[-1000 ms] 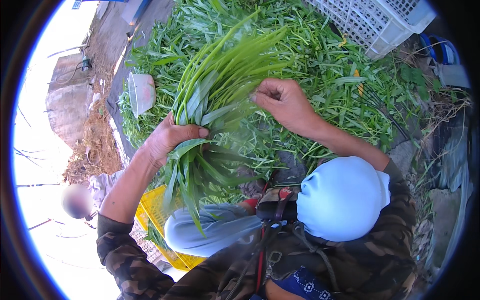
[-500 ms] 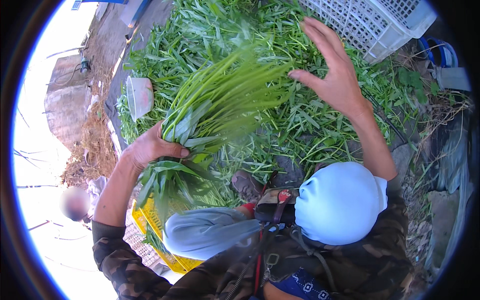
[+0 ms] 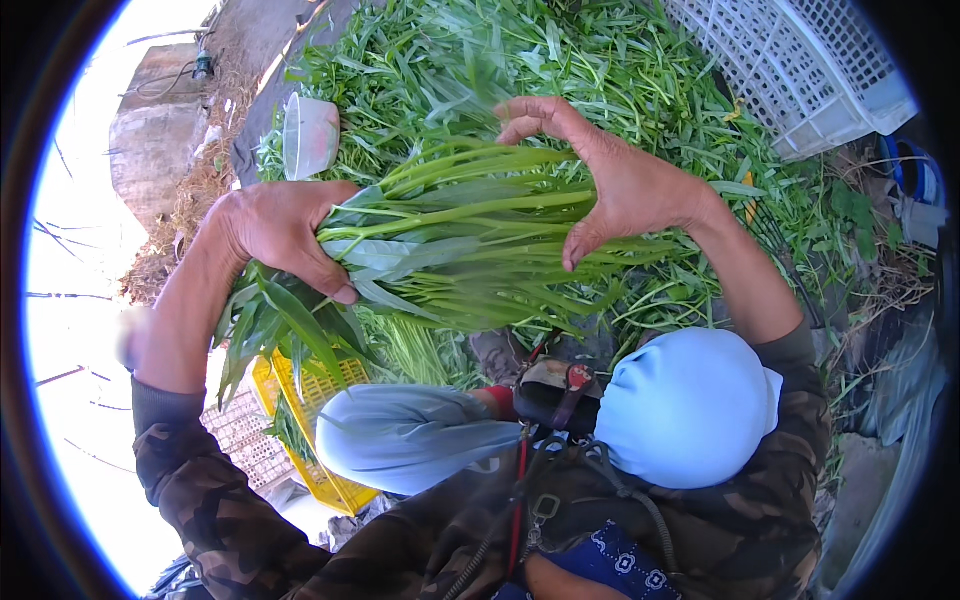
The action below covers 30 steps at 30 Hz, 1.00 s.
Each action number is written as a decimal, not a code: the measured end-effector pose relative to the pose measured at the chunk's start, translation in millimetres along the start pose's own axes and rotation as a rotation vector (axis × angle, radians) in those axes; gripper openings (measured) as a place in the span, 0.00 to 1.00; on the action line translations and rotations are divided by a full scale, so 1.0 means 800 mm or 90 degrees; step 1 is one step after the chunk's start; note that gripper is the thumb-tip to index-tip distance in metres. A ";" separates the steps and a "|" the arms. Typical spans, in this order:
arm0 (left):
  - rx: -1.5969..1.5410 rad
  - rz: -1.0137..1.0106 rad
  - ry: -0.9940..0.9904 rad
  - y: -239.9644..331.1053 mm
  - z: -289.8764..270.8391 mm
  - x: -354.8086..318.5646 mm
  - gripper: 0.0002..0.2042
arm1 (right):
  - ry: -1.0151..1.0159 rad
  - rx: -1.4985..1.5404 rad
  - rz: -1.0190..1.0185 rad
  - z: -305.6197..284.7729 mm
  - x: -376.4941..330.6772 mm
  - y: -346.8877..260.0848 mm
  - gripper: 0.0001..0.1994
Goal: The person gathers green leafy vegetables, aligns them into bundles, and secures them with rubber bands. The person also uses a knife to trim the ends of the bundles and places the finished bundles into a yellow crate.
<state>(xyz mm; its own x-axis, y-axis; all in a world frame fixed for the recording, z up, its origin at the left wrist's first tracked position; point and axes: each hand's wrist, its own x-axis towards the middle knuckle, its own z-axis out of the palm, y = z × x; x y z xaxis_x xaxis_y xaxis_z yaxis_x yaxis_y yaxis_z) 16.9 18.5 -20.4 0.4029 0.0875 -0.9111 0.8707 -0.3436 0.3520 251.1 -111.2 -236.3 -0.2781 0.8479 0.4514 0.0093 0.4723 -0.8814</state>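
Note:
My left hand [image 3: 275, 235] grips a thick bunch of long green leafy stalks [image 3: 470, 245] near its leafy end; the leaves hang down past my fist and the pale stems point right. My right hand [image 3: 610, 180] lies over the stem end of the same bunch, fingers curved and spread around the stalks, thumb below them. The bunch lies level in front of my chest, above a wide heap of loose greens [image 3: 480, 70].
A white plastic crate [image 3: 790, 70] stands at the upper right on the greens. A small clear plastic tub [image 3: 310, 135] sits at the heap's left edge. A yellow crate [image 3: 310, 420] is below my left arm. My knees in pale blue cloth [image 3: 690, 405] fill the lower middle.
My right hand came down from over the heap onto the stem end of the bunch. The bunch swung from slanting upward to lying level, and my left hand rose with it.

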 end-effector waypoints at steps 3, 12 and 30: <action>0.009 -0.035 -0.028 0.018 -0.002 0.001 0.37 | -0.007 -0.060 0.019 -0.006 0.007 -0.002 0.57; -0.088 0.049 -0.042 0.034 -0.019 0.016 0.30 | -0.210 0.011 0.003 0.020 0.002 0.037 0.50; -0.223 0.015 -0.094 -0.037 -0.129 0.109 0.35 | -0.150 0.787 0.365 0.018 -0.013 0.009 0.35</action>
<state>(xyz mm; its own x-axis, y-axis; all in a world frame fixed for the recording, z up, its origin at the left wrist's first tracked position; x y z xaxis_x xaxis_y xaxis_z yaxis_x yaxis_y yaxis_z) 55.5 133.0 -88.2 0.4014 -0.0611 -0.9139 0.9155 -0.0014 0.4022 240.4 -120.1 -249.5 -0.6801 0.7304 0.0632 -0.6388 -0.5482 -0.5397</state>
